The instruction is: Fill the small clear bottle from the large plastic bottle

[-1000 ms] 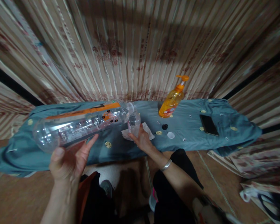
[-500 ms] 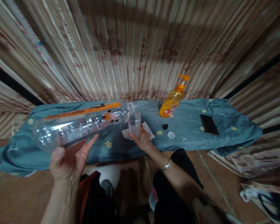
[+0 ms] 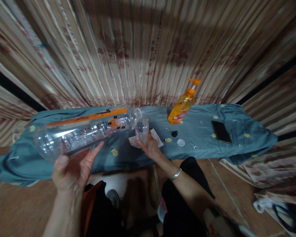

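Observation:
My left hand (image 3: 75,169) grips a large clear plastic bottle (image 3: 88,133) from below. That bottle lies nearly level, its uncapped neck to the right, and bears an orange label strip. Its mouth meets the top of a small clear bottle (image 3: 142,128), which stands upright. Around the lower part of the small bottle wraps my right hand (image 3: 149,146), with a silver bracelet on the wrist. Under the small bottle lies a white paper tissue (image 3: 156,137). Whether liquid runs between the two bottles I cannot make out.
An orange pump bottle (image 3: 181,108) stands at the back of the cloth-covered surface (image 3: 199,146). Nearer lie a small black cap (image 3: 174,133) and a white round cap (image 3: 181,142). A black phone (image 3: 221,132) rests at the right. A striped curtain (image 3: 138,49) hangs behind.
The large bottle's base has shifted very slightly to the left. Both hands keep their hold, and the rest looks the same.

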`<action>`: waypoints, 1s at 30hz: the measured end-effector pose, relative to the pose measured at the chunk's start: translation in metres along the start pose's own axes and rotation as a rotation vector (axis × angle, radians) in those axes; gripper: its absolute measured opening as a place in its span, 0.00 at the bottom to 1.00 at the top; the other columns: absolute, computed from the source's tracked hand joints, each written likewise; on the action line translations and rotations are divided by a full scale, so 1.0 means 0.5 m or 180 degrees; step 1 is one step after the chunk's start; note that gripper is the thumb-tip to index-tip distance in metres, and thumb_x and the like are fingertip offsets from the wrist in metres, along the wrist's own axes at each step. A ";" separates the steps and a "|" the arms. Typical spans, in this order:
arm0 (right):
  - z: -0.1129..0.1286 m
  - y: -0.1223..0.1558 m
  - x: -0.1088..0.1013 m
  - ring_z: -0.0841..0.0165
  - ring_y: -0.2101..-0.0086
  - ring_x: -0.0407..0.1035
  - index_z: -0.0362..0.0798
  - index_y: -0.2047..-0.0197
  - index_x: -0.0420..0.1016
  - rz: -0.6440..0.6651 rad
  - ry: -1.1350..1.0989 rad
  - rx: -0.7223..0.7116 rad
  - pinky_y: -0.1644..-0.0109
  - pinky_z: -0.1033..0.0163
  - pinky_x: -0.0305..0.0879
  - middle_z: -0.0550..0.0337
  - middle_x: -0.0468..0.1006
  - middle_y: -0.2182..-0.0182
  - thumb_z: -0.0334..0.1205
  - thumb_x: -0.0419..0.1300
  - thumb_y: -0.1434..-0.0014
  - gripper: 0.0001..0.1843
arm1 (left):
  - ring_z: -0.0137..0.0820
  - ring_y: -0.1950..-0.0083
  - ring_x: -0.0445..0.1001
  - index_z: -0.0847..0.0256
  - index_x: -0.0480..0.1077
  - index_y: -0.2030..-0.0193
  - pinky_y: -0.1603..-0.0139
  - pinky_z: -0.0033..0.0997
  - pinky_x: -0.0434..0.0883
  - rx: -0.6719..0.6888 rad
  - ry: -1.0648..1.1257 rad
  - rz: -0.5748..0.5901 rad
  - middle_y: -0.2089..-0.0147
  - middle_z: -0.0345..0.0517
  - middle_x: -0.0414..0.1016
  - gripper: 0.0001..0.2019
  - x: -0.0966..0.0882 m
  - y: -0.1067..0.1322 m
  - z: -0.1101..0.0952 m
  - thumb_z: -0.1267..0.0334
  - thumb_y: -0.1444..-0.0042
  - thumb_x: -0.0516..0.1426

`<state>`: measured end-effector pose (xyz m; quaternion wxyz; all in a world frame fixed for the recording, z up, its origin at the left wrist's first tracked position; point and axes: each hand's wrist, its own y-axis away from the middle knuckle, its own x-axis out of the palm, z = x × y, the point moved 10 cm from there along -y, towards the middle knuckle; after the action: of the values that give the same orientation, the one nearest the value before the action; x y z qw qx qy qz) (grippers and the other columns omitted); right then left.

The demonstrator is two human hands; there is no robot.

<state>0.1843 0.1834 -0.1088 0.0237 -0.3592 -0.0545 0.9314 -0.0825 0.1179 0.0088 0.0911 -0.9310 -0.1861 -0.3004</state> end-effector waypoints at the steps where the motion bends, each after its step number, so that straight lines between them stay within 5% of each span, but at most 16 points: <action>1: 0.000 0.000 -0.001 0.47 0.43 0.75 0.35 0.27 0.55 -0.0010 -0.0005 -0.0003 0.39 0.44 0.74 0.35 0.77 0.43 0.46 0.66 0.37 0.43 | 0.53 0.39 0.76 0.53 0.80 0.64 0.57 0.43 0.84 0.0012 -0.0012 0.0003 0.61 0.46 0.84 0.28 0.000 0.000 -0.001 0.52 0.78 0.77; 30: 0.001 0.000 0.001 0.49 0.41 0.74 0.36 0.28 0.56 0.0016 0.0070 0.0059 0.38 0.45 0.74 0.37 0.78 0.42 0.45 0.66 0.37 0.41 | 0.62 0.27 0.61 0.53 0.79 0.64 0.53 0.48 0.83 -0.0079 -0.0079 -0.0022 0.50 0.50 0.83 0.27 0.001 0.003 0.003 0.53 0.76 0.76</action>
<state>0.1836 0.1835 -0.1086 0.0252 -0.3693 -0.0446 0.9279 -0.0808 0.1171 0.0076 0.0762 -0.9351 -0.1867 -0.2914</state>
